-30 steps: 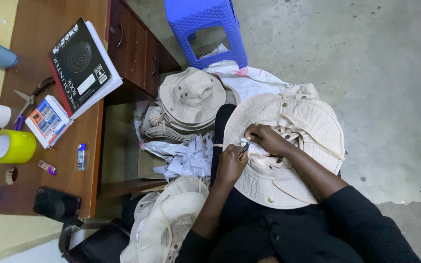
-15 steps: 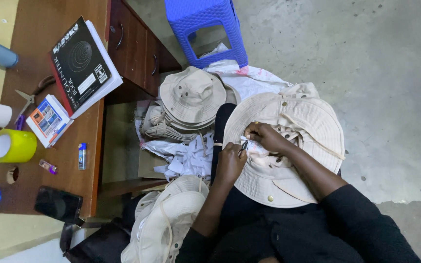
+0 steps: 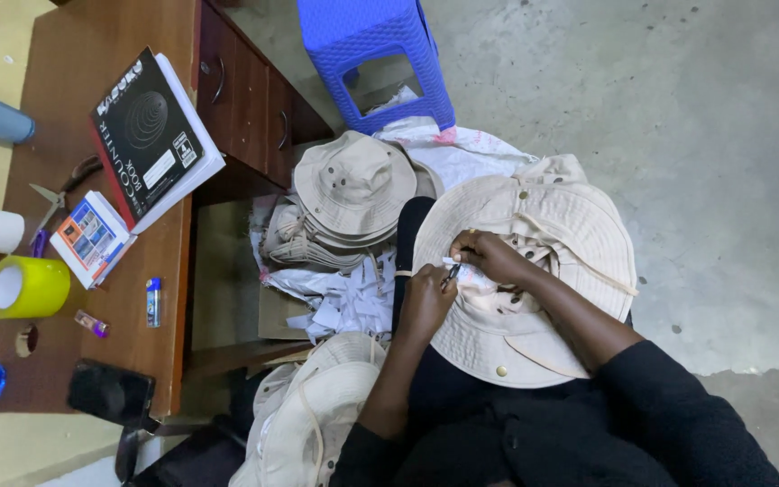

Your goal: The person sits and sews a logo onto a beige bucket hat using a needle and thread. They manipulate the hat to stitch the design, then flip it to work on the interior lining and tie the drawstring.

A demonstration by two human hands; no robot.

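Note:
A beige wide-brimmed hat (image 3: 552,225) lies over my lap, crown towards me. My left hand (image 3: 424,305) is at the hat's near-left side and pinches a small dark tool (image 3: 451,273) that points at the crown. My right hand (image 3: 490,257) rests on the crown and presses a small white tag (image 3: 478,280) against the fabric. Both hands meet at the same spot, fingers closed. Black sleeves cover my arms.
A stack of similar beige hats (image 3: 353,194) sits left of my lap, above a heap of white paper tags (image 3: 335,305). More hats (image 3: 313,419) lie at the lower left. Beyond stands a blue plastic stool (image 3: 376,54). The wooden desk (image 3: 137,352) carries a black book (image 3: 148,135), a yellow tape roll (image 3: 27,287), scissors (image 3: 54,203) and a phone (image 3: 110,392).
My hands have shifted only slightly on the hat's crown. The hat and the other things stay where they were.

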